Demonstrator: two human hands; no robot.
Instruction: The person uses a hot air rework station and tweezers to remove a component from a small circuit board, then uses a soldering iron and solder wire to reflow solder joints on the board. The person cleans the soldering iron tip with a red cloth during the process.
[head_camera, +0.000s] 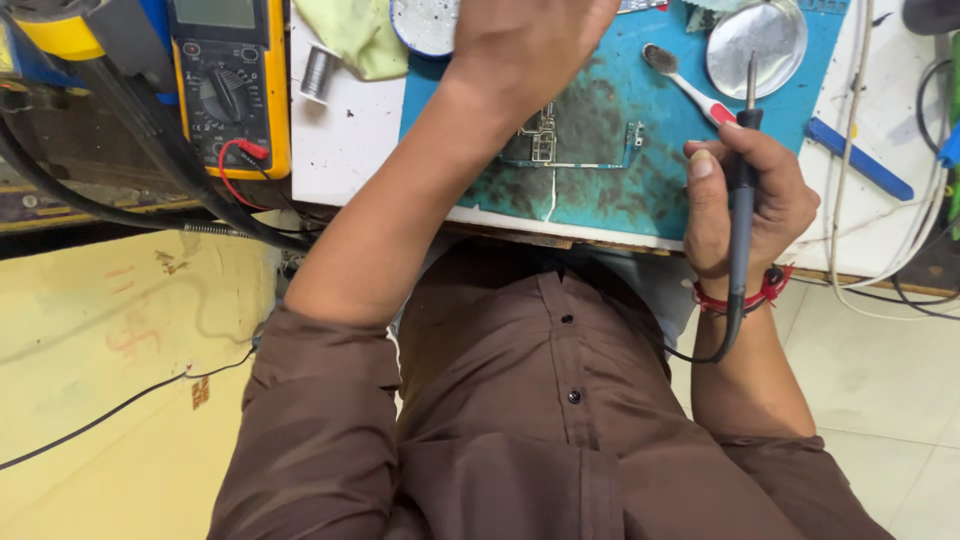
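My right hand (750, 195) grips a black soldering iron (741, 225) upright, tip pointing up, at the near right edge of the stained blue work mat (640, 180). A small circuit board (575, 135) lies on the mat, left of that hand. My left hand (525, 35) reaches out over the mat toward the top of the view; its fingers are cut off by the frame edge, so what they touch is hidden. My left forearm crosses above the board's left side.
A yellow multimeter (228, 80) with red and black leads stands at the left. A toothbrush (685, 82), a round metal lid (755, 45), a round dish (425, 22), a yellowish cloth (355, 35) and a blue tool (860, 160) lie about. White cables (840, 240) hang at right.
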